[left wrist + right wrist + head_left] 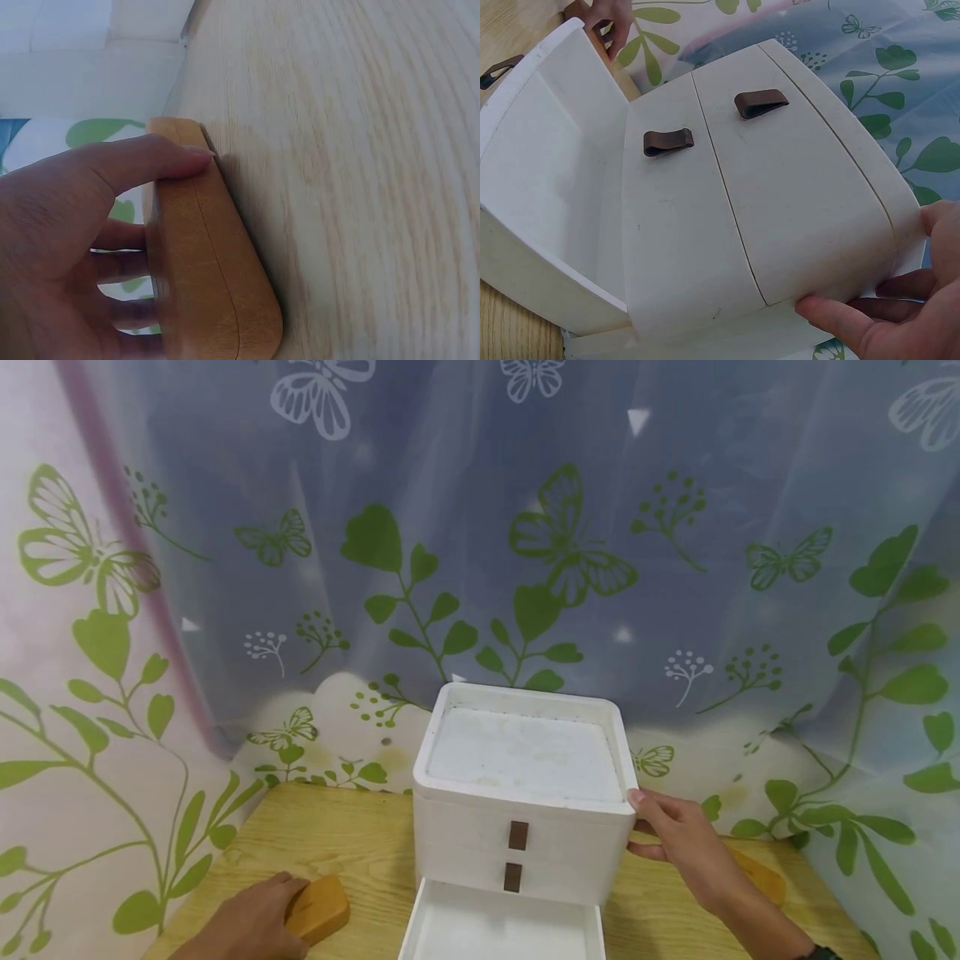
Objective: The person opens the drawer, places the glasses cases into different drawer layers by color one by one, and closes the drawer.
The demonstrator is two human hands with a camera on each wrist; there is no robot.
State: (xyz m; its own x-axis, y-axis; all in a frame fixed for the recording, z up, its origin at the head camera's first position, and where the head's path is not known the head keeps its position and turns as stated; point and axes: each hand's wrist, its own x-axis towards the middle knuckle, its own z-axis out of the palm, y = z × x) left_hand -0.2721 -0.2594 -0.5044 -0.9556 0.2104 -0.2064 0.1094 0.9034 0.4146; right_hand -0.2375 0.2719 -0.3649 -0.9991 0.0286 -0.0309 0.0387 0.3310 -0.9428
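Observation:
My left hand (255,918) grips a tan leather-look case (206,255) with rounded corners and a seam along its side. The case lies on the wooden table, thumb over its top edge and fingers behind it. A white drawer unit (517,802) with brown pull tabs stands in the middle. Its bottom drawer (502,927) is pulled out; the two upper drawers are closed. My right hand (686,843) touches the unit's upper right corner, thumb tip at the rim and extended fingers against the side wall (832,270).
Behind the right forearm, another tan object (765,878) lies partly hidden on the table (345,835). The unit's top is a shallow tray (525,752) with a raised rim. A curtain (465,568) printed with butterflies and leaves hangs close behind the table and along both sides.

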